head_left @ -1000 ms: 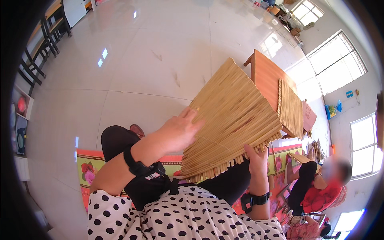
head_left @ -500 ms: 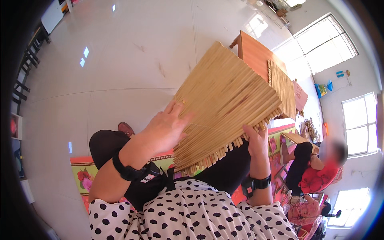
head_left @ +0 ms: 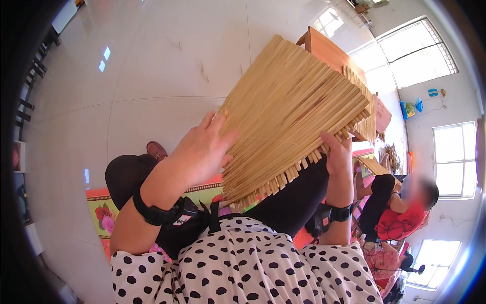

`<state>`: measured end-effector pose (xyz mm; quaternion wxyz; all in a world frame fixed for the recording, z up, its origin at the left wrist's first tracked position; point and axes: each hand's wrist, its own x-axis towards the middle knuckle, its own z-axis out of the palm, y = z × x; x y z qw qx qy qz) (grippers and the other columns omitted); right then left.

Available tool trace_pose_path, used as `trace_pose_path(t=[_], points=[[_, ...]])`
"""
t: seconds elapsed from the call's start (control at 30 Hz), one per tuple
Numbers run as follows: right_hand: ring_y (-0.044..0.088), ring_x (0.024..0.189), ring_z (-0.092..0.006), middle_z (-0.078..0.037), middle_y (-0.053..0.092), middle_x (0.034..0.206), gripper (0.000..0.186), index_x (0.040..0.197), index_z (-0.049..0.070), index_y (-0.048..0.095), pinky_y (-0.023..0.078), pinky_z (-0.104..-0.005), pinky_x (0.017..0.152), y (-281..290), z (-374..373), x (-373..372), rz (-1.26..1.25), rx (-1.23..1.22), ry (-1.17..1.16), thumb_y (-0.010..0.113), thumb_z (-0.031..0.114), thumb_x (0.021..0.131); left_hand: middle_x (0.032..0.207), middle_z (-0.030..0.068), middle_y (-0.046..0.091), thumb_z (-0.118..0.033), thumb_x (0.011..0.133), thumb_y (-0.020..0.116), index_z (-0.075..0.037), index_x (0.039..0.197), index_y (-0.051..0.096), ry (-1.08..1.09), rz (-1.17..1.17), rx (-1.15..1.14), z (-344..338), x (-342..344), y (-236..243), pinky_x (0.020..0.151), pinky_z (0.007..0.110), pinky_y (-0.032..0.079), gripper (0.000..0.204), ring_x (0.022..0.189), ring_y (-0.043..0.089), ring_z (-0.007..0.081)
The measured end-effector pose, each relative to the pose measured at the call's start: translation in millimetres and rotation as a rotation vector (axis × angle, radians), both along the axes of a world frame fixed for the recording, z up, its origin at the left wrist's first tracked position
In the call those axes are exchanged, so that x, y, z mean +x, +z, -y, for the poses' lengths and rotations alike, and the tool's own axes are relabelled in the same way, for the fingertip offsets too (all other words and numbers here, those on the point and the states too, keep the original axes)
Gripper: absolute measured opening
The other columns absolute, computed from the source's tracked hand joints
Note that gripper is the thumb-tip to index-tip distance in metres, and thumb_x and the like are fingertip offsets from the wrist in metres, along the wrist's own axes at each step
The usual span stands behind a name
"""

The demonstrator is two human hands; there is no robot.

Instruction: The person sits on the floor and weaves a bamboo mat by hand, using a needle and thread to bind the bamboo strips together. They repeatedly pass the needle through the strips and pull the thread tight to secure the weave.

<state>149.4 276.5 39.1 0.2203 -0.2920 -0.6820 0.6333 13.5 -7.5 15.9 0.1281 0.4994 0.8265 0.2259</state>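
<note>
A panel of straw-coloured stalks (head_left: 298, 111) is held slantwise in front of the body, its lower edge partly over the black trousers (head_left: 298, 195). The stalks are laid side by side, their uneven ends being shown along the lower right edge, and a thin pale thread (head_left: 263, 138) is stretched across the lower part. That edge is pinched near its right corner by the right hand (head_left: 338, 152), the thumb being laid along it; the remaining fingers are mostly hidden. At the opposite edge, the left hand (head_left: 200, 147) is placed with its fingers loosely spread and partly blurred — whether the panel is gripped by them cannot be told. A black band is worn on each forearm, and a white top with black dots (head_left: 243, 263) is seen below. Beneath the person, a flowered mat (head_left: 101, 218) is spread on the pale floor (head_left: 152, 71). Beyond the panel, an orange-brown table (head_left: 329, 50) is partly covered by a second stalk panel (head_left: 373, 116); farther right, a co-worker in red (head_left: 402, 220) is seated.
</note>
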Motion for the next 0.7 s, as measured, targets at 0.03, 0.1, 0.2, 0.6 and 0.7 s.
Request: trace_pose_path(t=[0.03, 0.1, 0.2, 0.6, 0.7], points=[[0.068, 0.084, -0.0199, -0.013, 0.068, 0.101, 0.032, 0.115, -0.007, 0.058, 0.058, -0.0313, 0.067, 1, 0, -2, 0.004, -0.006, -0.013, 0.065, 0.004, 0.085, 0.142, 0.0252, 0.04, -0.01, 0.079, 0.076, -0.003, 0.133, 0.051, -0.001, -0.005, 0.012, 1, 1, -2, 0.099, 0.043, 0.051, 0.06, 0.134, 0.04, 0.0408], [0.068, 0.085, -0.0202, -0.013, 0.067, 0.103, 0.033, 0.115, -0.007, 0.058, 0.058, -0.0316, 0.068, 3, -2, -5, 0.008, -0.017, -0.036, 0.066, 0.005, 0.085, 0.141, 0.0251, 0.041, -0.009, 0.079, 0.076, -0.003, 0.133, 0.051, -0.002, -0.017, 0.037, 1, 3, -7, 0.099, 0.043, 0.051, 0.06, 0.133, 0.04, 0.0413], [0.068, 0.086, -0.02, -0.013, 0.067, 0.104, 0.035, 0.117, -0.007, 0.057, 0.059, -0.0315, 0.069, 5, -8, -8, 0.004, -0.012, -0.013, 0.067, 0.009, 0.087, 0.139, 0.025, 0.043, -0.011, 0.079, 0.076, -0.003, 0.133, 0.051, -0.026, 0.012, 0.024, -3, 8, -8, 0.098, 0.044, 0.051, 0.061, 0.133, 0.04, 0.0418], [0.066, 0.084, -0.0131, -0.007, 0.067, 0.099, 0.035, 0.115, -0.003, 0.059, 0.058, -0.0313, 0.07, 13, -4, -23, 0.032, -0.041, -0.023, 0.07, 0.018, 0.089, 0.132, 0.0279, 0.044, -0.042, 0.081, 0.076, 0.005, 0.146, 0.029, -0.111, 0.22, -0.023, -25, 40, -35, 0.101, 0.045, 0.047, 0.093, 0.127, 0.043, 0.0427], [0.064, 0.081, -0.0105, -0.005, 0.066, 0.098, 0.034, 0.114, 0.0, 0.059, 0.057, -0.0303, 0.071, 12, -8, -28, 0.029, -0.086, -0.015, 0.07, 0.02, 0.089, 0.133, 0.0285, 0.042, -0.044, 0.078, 0.078, 0.003, 0.15, 0.021, -0.081, 0.301, -0.007, -33, 47, -28, 0.102, 0.046, 0.044, 0.103, 0.126, 0.044, 0.0432]])
